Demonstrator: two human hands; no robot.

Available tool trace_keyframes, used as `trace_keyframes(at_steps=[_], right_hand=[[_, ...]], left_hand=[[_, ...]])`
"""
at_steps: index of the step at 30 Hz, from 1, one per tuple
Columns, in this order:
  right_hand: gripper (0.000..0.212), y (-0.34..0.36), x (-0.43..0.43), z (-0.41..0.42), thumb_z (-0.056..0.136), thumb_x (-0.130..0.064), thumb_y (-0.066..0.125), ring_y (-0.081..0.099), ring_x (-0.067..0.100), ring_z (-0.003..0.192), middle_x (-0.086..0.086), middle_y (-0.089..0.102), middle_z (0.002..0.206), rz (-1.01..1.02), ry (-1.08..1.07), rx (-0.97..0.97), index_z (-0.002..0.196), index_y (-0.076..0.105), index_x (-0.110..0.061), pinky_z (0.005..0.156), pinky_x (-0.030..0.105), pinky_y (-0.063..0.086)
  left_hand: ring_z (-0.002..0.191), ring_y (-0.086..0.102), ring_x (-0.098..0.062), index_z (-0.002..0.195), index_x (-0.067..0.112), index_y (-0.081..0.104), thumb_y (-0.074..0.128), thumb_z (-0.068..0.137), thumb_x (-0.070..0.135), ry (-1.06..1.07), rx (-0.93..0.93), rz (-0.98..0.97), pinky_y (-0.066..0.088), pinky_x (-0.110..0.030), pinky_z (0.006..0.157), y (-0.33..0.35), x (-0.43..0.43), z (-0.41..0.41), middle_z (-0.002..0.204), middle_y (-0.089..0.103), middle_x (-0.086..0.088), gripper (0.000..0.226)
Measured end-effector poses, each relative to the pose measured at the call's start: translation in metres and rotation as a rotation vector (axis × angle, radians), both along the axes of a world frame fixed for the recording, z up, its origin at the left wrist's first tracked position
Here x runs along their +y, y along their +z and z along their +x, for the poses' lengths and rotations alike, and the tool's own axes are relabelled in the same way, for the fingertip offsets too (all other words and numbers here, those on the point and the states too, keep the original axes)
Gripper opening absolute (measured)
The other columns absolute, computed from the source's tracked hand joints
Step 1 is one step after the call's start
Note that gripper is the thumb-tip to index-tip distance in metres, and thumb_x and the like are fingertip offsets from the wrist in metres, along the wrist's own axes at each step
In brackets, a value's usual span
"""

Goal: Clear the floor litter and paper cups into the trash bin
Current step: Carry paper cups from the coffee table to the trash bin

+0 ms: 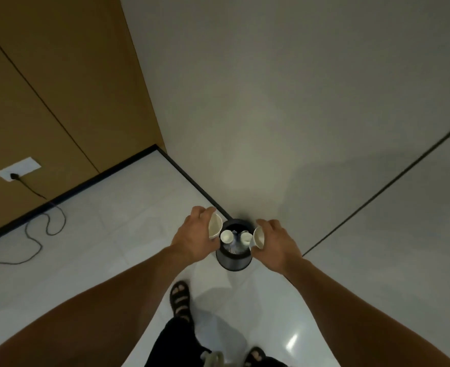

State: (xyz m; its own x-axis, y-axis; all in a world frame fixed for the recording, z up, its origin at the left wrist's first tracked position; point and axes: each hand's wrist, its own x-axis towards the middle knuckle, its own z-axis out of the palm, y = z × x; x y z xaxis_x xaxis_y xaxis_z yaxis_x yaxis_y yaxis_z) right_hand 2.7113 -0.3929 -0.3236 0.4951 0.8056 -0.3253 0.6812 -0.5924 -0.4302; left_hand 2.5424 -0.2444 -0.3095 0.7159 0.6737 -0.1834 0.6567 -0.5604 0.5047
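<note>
As the left grip (194, 234) curls round one cup (214, 225) over the bin (234, 262), and a second cup (259, 237) sits clasped in the right grip (277, 242), I'd bring both fully above the opening before releasing, so neither clips the rim. Two cups held, two inner cups (226, 236) already binned, one bin.

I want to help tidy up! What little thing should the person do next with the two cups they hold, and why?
Probably nudge both hands slightly inward and let go. The left hand grips one paper cup, and the right hand grips a second cup. Both are held at the edges of the black bin opening, where two cups already lie inside.
</note>
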Motion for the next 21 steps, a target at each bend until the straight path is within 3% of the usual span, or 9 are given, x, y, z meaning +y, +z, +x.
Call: trace_keyframes(at_steps=[8, 14, 18, 21], right_hand=[[0.075, -0.059, 0.084, 0.025, 0.082, -0.04, 0.068, 0.049, 0.023, 0.115, 0.002, 0.039, 0.137, -0.075, -0.216, 0.085, 0.145, 0.03, -0.024, 0.091, 0.032, 0.046], [0.07, -0.124, 0.122, 0.049, 0.084, -0.037, 0.067, 0.047, 0.018, 0.119, -0.002, 0.039, 0.137, -0.04, -0.356, 0.159, 0.143, 0.032, -0.025, 0.09, 0.025, 0.047], [0.069, -0.216, 0.134, 0.08, 0.082, -0.033, 0.07, 0.05, 0.018, 0.115, -0.001, 0.043, 0.134, -0.024, -0.438, 0.157, 0.141, 0.036, -0.024, 0.084, 0.02, 0.043], [0.072, -0.297, 0.138, 0.103, 0.082, -0.035, 0.071, 0.051, 0.02, 0.117, 0.0, 0.043, 0.135, -0.023, -0.454, 0.152, 0.143, 0.035, -0.022, 0.086, 0.021, 0.044]], left_hand=[[0.117, 0.045, -0.025, 0.144, 0.022, 0.031, 0.073, 0.077, 0.032, -0.213, 0.056, -0.137, 0.045, -0.034, 0.09, -0.08, 0.113, 0.059, 0.138, 0.032, -0.003, 0.08], [0.117, 0.045, -0.023, 0.143, 0.023, 0.029, 0.073, 0.076, 0.036, -0.298, 0.117, -0.115, 0.043, -0.028, 0.085, -0.146, 0.168, 0.103, 0.138, 0.032, -0.002, 0.08], [0.116, 0.046, -0.018, 0.141, 0.027, 0.027, 0.072, 0.077, 0.034, -0.354, 0.072, -0.135, 0.041, -0.019, 0.081, -0.235, 0.17, 0.14, 0.135, 0.034, 0.002, 0.078], [0.121, 0.044, -0.018, 0.147, 0.022, 0.026, 0.071, 0.079, 0.03, -0.406, 0.04, -0.158, 0.047, -0.022, 0.09, -0.317, 0.161, 0.157, 0.139, 0.036, -0.001, 0.082]])
